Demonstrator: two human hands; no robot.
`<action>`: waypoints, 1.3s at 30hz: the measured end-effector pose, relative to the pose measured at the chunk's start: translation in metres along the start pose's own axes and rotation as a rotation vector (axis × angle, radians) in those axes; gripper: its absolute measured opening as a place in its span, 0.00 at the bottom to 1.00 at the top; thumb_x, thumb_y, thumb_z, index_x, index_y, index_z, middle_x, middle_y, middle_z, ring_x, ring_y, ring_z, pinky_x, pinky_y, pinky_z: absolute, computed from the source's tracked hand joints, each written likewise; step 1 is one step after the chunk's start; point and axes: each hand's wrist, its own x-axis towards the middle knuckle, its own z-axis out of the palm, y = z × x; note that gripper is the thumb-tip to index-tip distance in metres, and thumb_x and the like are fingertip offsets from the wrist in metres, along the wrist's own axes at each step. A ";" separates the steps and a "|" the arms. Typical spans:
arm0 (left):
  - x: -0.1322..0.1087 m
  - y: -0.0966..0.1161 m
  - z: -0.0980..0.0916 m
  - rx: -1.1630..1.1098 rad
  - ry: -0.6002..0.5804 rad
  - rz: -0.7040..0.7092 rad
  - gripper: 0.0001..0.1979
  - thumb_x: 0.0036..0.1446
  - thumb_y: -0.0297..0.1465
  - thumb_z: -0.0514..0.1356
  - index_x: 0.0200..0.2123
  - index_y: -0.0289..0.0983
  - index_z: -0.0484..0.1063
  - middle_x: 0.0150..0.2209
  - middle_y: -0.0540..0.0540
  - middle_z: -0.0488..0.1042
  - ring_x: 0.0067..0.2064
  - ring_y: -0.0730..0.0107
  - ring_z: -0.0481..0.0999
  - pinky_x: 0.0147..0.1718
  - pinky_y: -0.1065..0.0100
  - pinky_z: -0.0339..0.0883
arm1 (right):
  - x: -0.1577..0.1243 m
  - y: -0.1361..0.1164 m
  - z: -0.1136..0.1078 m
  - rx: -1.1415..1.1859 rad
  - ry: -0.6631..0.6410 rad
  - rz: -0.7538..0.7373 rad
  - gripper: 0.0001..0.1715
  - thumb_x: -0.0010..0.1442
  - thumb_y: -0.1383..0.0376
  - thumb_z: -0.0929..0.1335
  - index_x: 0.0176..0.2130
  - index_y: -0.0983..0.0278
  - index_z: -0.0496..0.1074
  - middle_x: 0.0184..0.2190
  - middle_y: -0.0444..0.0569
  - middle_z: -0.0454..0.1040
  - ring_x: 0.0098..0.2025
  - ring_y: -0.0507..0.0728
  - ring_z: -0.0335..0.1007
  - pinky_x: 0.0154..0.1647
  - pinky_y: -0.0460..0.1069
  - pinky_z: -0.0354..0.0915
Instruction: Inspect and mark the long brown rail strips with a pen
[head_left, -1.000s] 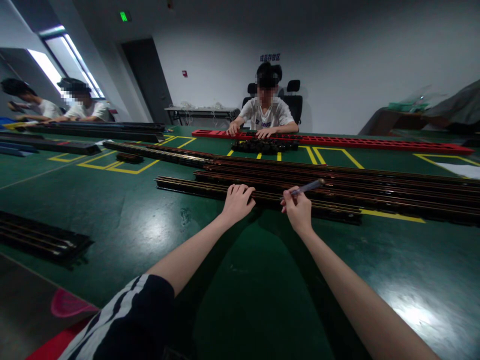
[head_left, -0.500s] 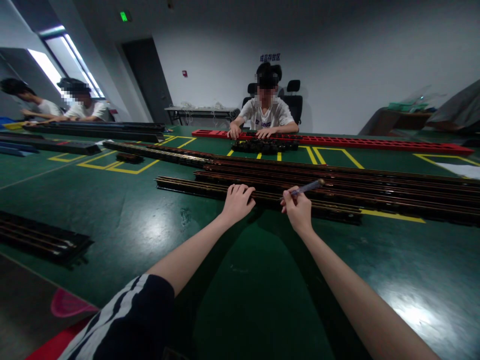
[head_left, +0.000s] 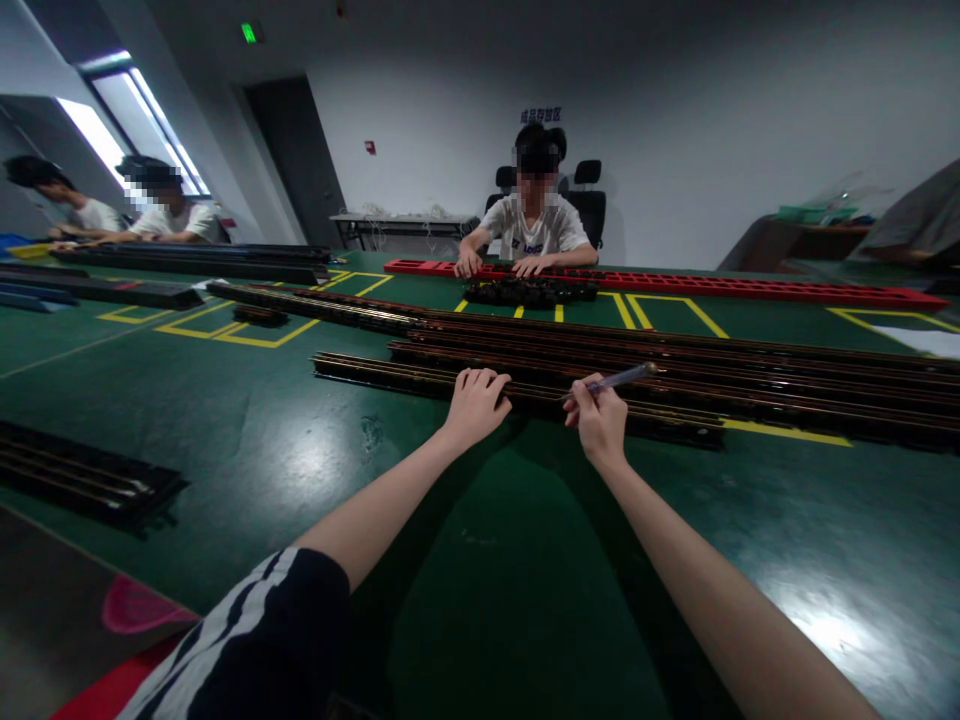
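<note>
Across the table in front of me lies a long black rail [head_left: 382, 377] with brass-coloured strips along it. My left hand [head_left: 477, 405] rests on this rail, its fingers curled over the top and the thumb at the near side. To the right, my right hand [head_left: 598, 420] pinches a slim pen-shaped tool [head_left: 626, 376] with a translucent barrel. The barrel slants up to the right, and its lower end points down at the rail between my hands. Whether that end touches the rail I cannot tell.
Several similar rails [head_left: 750, 365] lie just behind and to the right. More dark rails [head_left: 82, 470] sit at the left edge. Across the green table [head_left: 480, 560], a person [head_left: 536, 230] works at a red slotted frame [head_left: 750, 287] beside a pile of black parts [head_left: 525, 292].
My right hand and the pen-shaped tool have shifted slightly to the right. My left hand stays on the rail, and the rail has not visibly moved.
</note>
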 end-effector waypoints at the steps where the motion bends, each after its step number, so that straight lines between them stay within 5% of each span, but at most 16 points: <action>1: 0.000 0.000 0.000 0.001 -0.003 -0.002 0.16 0.61 0.32 0.52 0.51 0.38 0.69 0.47 0.43 0.73 0.51 0.59 0.68 0.57 0.54 0.55 | 0.000 0.000 0.000 0.006 0.010 0.001 0.20 0.56 0.50 0.66 0.26 0.63 0.64 0.16 0.41 0.67 0.13 0.49 0.62 0.13 0.44 0.58; 10: 0.000 0.001 -0.003 -0.008 -0.024 -0.009 0.16 0.61 0.31 0.52 0.51 0.39 0.69 0.47 0.43 0.73 0.52 0.59 0.68 0.58 0.53 0.55 | 0.000 0.001 -0.001 -0.020 0.103 -0.015 0.19 0.57 0.51 0.65 0.25 0.62 0.63 0.15 0.40 0.66 0.12 0.49 0.61 0.12 0.44 0.57; 39: 0.000 0.003 0.002 0.049 -0.023 0.055 0.19 0.62 0.28 0.49 0.54 0.38 0.67 0.49 0.43 0.72 0.53 0.60 0.68 0.60 0.54 0.52 | 0.001 0.000 -0.002 0.028 0.103 0.041 0.18 0.55 0.51 0.67 0.26 0.62 0.64 0.15 0.40 0.67 0.12 0.50 0.63 0.12 0.44 0.58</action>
